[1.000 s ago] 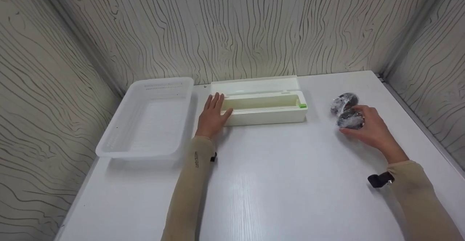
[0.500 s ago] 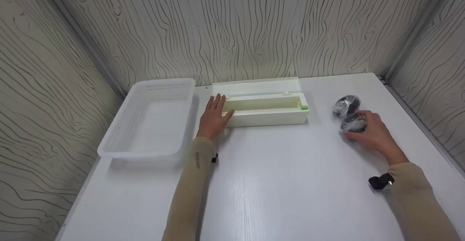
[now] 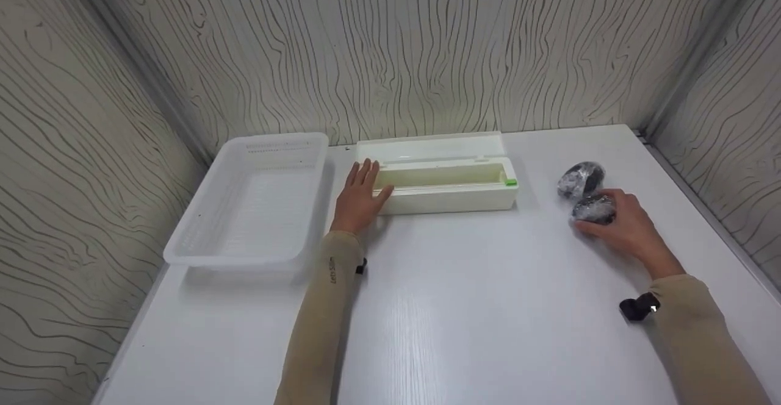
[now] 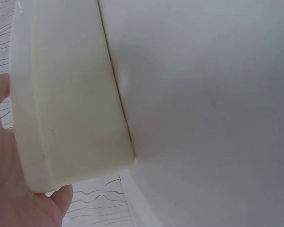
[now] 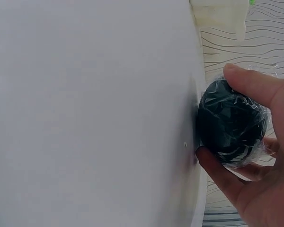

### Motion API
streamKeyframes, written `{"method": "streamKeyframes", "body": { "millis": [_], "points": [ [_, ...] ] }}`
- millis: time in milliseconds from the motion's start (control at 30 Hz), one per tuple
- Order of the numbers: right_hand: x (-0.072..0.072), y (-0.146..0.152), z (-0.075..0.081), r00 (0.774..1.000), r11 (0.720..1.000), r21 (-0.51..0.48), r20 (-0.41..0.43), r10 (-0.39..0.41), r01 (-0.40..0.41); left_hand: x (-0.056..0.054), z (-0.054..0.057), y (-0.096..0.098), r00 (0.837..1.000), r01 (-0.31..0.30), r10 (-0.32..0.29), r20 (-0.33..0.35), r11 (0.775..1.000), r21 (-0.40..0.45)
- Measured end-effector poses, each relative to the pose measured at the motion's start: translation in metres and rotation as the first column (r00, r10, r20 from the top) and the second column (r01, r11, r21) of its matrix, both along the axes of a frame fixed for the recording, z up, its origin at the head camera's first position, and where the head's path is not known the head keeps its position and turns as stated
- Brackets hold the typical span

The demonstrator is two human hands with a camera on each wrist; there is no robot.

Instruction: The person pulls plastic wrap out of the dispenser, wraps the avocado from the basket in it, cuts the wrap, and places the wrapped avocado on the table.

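My left hand (image 3: 357, 200) rests on the left end of a long white box (image 3: 448, 199), fingers straight and spread. The box's hinged lid (image 3: 430, 146) lies back against the wall, and a green slider (image 3: 511, 182) sits at its right end. In the left wrist view the box (image 4: 78, 94) covers part of that hand. At the right, my right hand (image 3: 628, 225) grips a dark round object in clear plastic wrap (image 3: 593, 208), seen closer in the right wrist view (image 5: 232, 123), low at the tabletop. A second wrapped dark object (image 3: 581, 179) lies just behind it.
A translucent white plastic basket (image 3: 293, 257) stands left of the box, beyond my left forearm. The white table (image 3: 464, 307) is bounded by a wood-patterned back wall (image 3: 415, 45) and side walls.
My right hand has shifted slightly toward me with the wrapped object, then stays nearly still. The left hand keeps its place on the box. The view has tilted a little.
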State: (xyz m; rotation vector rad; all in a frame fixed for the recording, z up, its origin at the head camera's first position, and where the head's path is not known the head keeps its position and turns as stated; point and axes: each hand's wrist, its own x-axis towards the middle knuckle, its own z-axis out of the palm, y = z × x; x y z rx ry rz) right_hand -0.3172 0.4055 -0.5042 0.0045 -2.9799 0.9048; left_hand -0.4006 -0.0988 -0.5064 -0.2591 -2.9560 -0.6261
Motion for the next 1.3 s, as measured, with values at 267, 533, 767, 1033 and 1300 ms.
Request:
{"method": "streamKeyframes", "body": {
  "millis": [267, 533, 767, 1033, 1300],
  "points": [
    [-0.001, -0.002, -0.002, 1.0, 1.0, -0.008, 0.022, 0.008, -0.008, 0.0, -0.001, -0.005, 1.0, -0.004, 0.004, 0.013, 1.0, 0.001],
    [0.0, -0.003, 0.004, 0.999, 1.0, -0.003, 0.044, -0.002, 0.002, -0.003, 0.001, -0.002, 0.999, -0.016, 0.017, 0.03, 1.0, -0.017],
    [0.0, -0.003, 0.006, 0.997, 1.0, 0.007, 0.083, -0.008, 0.007, -0.002, 0.0, -0.002, 0.999, -0.019, 0.019, 0.029, 1.0, -0.006],
    [0.001, 0.001, 0.011, 0.995, 1.0, 0.014, 0.101, -0.01, 0.008, -0.003, 0.0, -0.001, 1.0, 0.0, 0.0, -0.005, 1.0, -0.003],
    [0.004, -0.004, 0.027, 0.999, 0.996, 0.084, -0.048, -0.025, 0.029, 0.006, 0.012, 0.005, 0.958, 0.007, -0.043, -0.283, 0.992, -0.13]
  ]
}}
